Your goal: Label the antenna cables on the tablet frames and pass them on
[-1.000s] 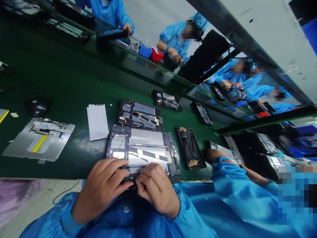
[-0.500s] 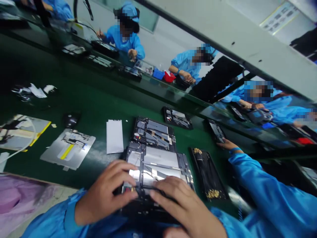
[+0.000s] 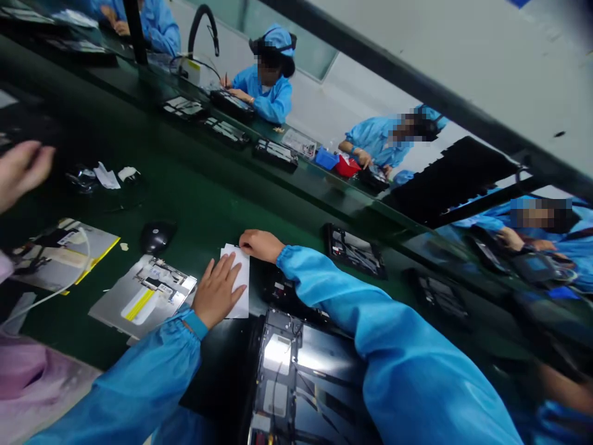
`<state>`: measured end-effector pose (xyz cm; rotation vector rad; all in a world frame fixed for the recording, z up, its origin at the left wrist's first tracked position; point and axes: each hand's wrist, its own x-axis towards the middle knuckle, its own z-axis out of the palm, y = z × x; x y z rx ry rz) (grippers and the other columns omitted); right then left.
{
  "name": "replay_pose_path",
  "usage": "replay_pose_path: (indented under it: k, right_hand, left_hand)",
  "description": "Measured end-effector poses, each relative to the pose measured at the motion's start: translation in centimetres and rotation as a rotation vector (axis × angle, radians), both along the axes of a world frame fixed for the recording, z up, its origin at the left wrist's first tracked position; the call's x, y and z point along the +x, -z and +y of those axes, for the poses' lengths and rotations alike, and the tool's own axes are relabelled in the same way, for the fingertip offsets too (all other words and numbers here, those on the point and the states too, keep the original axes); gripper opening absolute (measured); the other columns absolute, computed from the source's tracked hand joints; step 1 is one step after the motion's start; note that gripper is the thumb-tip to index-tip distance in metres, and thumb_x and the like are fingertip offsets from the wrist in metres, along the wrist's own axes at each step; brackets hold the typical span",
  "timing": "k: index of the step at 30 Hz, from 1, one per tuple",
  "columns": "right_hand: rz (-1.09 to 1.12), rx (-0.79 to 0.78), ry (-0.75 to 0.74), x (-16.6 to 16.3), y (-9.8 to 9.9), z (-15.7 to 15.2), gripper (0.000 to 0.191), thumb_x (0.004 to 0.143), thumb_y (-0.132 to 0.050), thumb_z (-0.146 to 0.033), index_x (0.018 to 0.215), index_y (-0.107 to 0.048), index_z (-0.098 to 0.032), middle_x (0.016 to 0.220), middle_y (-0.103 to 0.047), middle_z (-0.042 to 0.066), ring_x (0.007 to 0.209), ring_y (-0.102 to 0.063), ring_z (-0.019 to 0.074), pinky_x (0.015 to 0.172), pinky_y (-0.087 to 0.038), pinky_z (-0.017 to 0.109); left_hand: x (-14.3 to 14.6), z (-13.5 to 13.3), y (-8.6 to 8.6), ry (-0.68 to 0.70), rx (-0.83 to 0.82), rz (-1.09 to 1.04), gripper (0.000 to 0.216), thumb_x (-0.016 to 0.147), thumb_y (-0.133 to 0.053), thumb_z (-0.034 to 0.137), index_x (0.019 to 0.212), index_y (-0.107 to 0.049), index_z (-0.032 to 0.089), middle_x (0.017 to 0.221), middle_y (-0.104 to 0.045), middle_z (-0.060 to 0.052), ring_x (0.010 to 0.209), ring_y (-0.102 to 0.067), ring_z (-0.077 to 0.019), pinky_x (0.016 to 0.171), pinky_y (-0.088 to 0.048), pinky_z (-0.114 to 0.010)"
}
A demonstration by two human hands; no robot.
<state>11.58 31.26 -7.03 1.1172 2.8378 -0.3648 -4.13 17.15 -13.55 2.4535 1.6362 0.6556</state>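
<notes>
My left hand [image 3: 218,293] lies flat with fingers apart on a small stack of white paper [image 3: 239,301]. At the top corner of that stack, the curled fingers of my right hand [image 3: 262,245] pinch the edge of a sheet; the fingertips are partly hidden. Below my right sleeve lies an open device chassis [image 3: 278,383] with grey panels and thin cables, close in front of me. Another dark chassis [image 3: 278,289] behind it is mostly covered by my right arm.
Left of the paper are a metal plate part [image 3: 134,303] with yellow tape, a black mouse [image 3: 157,237] and another taped plate [image 3: 69,247]. More chassis [image 3: 354,250] lie at the back right. A co-worker's hand [image 3: 23,170] reaches in at left; several people sit opposite.
Both my hands have left the near chassis and moved to the white paper. The view has turned, shifting things right. A co-worker's hand has appeared at the left edge.
</notes>
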Motion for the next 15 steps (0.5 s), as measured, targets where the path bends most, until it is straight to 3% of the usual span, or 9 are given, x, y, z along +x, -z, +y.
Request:
replay_pose_path:
  k: [10,13,15]
  right_hand:
    - [-0.081,0.031,0.009,-1.8,0.6,0.2,0.015,0.097,-0.064,-0.026,0.105,-0.067,-0.013,0.109,-0.069,0.006,0.102,-0.067,0.0199,0.091,-0.056,0.041]
    - [-0.071,0.039,0.057,-2.5,-1.6,0.3,0.016,0.095,-0.068,-0.027,0.104,-0.067,-0.014,0.108,-0.069,0.005,0.098,-0.068,0.0194,0.086,-0.059,0.040]
    - [-0.033,0.058,0.133,-1.9,-4.7,0.6,0.013,0.097,-0.065,-0.023,0.102,-0.067,-0.011,0.104,-0.069,0.004,0.092,-0.068,0.0151,0.084,-0.058,0.034]
  left_hand:
    - [0.1,0.6,0.2,-0.016,-0.012,0.074,0.048,0.101,-0.044,0.042,0.139,-0.055,0.016,0.160,-0.037,-0.013,0.147,-0.037,-0.0301,0.121,-0.027,-0.052]
    - [-0.1,0.9,0.1,-0.002,-0.011,0.075,0.048,0.099,-0.045,0.042,0.138,-0.056,0.015,0.159,-0.039,-0.014,0.147,-0.038,-0.0317,0.121,-0.026,-0.053]
    - [-0.1,1.1,0.0,0.015,-0.011,0.058,0.050,0.098,-0.046,0.041,0.137,-0.056,0.013,0.158,-0.041,-0.016,0.146,-0.039,-0.0343,0.121,-0.026,-0.055]
